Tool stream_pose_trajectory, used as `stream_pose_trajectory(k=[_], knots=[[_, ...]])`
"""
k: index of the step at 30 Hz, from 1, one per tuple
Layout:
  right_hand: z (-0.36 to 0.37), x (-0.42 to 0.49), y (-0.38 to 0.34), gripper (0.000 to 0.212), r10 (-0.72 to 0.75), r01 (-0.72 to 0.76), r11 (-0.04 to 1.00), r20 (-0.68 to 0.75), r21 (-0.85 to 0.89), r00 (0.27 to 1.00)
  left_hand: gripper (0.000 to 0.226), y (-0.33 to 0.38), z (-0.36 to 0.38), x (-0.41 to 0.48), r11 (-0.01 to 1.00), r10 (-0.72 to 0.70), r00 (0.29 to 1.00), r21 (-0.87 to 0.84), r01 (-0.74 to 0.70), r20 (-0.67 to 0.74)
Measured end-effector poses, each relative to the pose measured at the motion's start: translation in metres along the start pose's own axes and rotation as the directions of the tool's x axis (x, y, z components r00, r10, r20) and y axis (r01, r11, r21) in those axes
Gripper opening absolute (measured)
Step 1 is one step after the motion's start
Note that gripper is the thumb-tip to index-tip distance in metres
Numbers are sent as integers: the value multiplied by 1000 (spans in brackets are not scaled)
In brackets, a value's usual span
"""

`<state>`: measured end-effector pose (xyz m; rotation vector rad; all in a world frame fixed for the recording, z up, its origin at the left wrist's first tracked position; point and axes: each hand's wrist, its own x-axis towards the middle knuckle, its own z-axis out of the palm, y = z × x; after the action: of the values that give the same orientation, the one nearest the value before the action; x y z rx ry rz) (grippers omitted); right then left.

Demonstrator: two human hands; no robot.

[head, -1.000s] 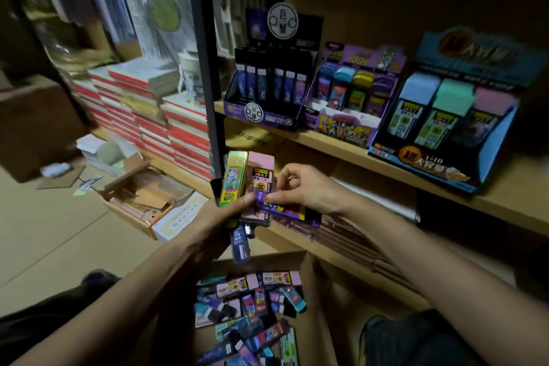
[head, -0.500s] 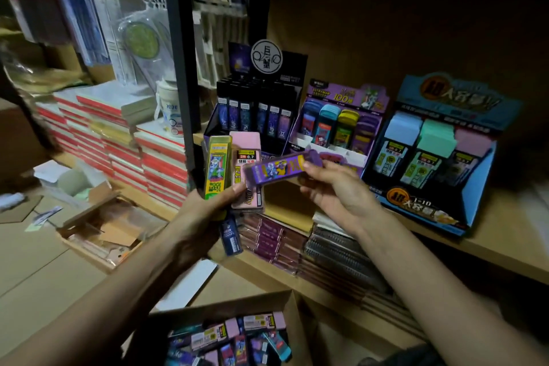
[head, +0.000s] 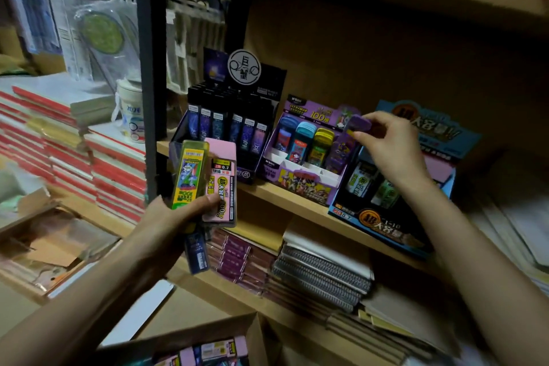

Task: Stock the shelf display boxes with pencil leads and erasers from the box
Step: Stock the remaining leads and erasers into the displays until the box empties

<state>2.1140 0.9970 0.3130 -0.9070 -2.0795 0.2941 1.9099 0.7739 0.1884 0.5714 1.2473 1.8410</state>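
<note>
- Right fingertips [head: 375,119] and thumb are clamped on the top end of a purple lead case [head: 358,125], a slim pack with a rounded cap that is blurred and stands nearly upright.
- Its lower part sits at the rightmost slot of the purple display box [head: 300,187], beside the blue, teal and yellow cases there; how deep it sits is unclear.
- The right hand [head: 390,148] hangs in front of the neighbouring blue display box [head: 380,224].
- The left hand [head: 173,224] curls its fingers round a bundle: a yellow-green case [head: 190,172], a pink case [head: 222,187] marked 2B 0.7, and a dark blue case [head: 196,249] hanging below the palm.
- The cardboard box [head: 228,325] of stock lies at the bottom edge.
- Half a second ago the purple case lay sideways just before the left hand's bundle. It has since crossed to the display and turned upright, and the bundle is unchanged.
</note>
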Motion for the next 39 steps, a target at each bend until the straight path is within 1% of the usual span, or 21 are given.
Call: stream_pose_trajectory(k=[4,6,8,11,13,15,17,19,20,21,22,23,24,25,26,27,29,31,34,37,39], knots=[[9,5,7,22,-68,62,986,-30,-156,997,55,0,5,-2,1000,11,1000,-13,-11,11],[16,7,11,29,-76,70,968,-17,-240,997,67,0,6,-4,1000,17,999,-4,-17,34],[23,7,13,34,-53,45,956,-22,-290,998,80,0,7,-6,1000,18,999,20,-19,48],[32,3,19,30,-122,113,889,7,-444,992,86,2,7,-7,1000,22,999,18,-23,41],[36,1,24,25,-130,130,845,37,-519,991,88,3,7,-8,1000,21,999,11,-22,39],[37,-1,25,24,-110,112,838,35,-533,993,93,5,9,-9,1000,25,998,18,-26,51],[36,-6,20,23,-122,116,842,23,-526,992,89,5,11,-11,999,31,997,27,-33,71],[36,-16,5,19,-162,141,891,-13,-432,987,69,5,13,-12,999,27,996,33,-30,84],[37,-23,-4,16,-165,151,935,-17,-321,986,58,5,15,-12,999,22,996,26,-24,83],[39,-30,-16,14,-137,138,978,17,-157,990,49,4,16,-12,1000,15,997,17,-17,80],[43,-38,-29,12,-82,79,996,99,37,992,43,3,18,-12,1000,5,997,9,-5,78],[48,-46,-42,10,-24,-25,974,213,226,977,40,2,19,-12,1000,-4,997,4,4,78],[55,-53,-54,11,27,-159,912,332,377,943,37,2,20,-13,1000,-11,997,2,11,81],[62,-58,-63,14,71,-295,835,440,465,895,36,1,21,-13,1000,-17,996,6,17,85],[69,-62,-69,18,101,-403,768,527,498,844,37,0,22,-14,1000,-26,996,11,25,89],[75,-66,-74,22,119,-469,727,582,501,804,37,-1,23,-14,999,-36,995,19,34,92],[83,-70,-78,21,131,-505,714,615,486,777,39,-3,25,-14,998,-51,994,32,48,96],[85,-69,-79,11,113,-506,686,611,522,783,40,-5,28,-15,998,-50,994,28,47,102],[75,-65,-75,5,78,-506,627,599,592,797,42,-6,33,-15,999,-29,993,-11,31,112],[58,-66,-64,6,68,-472,634,564,612,823,40,-6,43,-15,999,-21,989,-27,25,145],[45,-66,-51,5,115,-455,650,513,609,851,34,-9,51,-15,998,-21,985,-49,30,169]])
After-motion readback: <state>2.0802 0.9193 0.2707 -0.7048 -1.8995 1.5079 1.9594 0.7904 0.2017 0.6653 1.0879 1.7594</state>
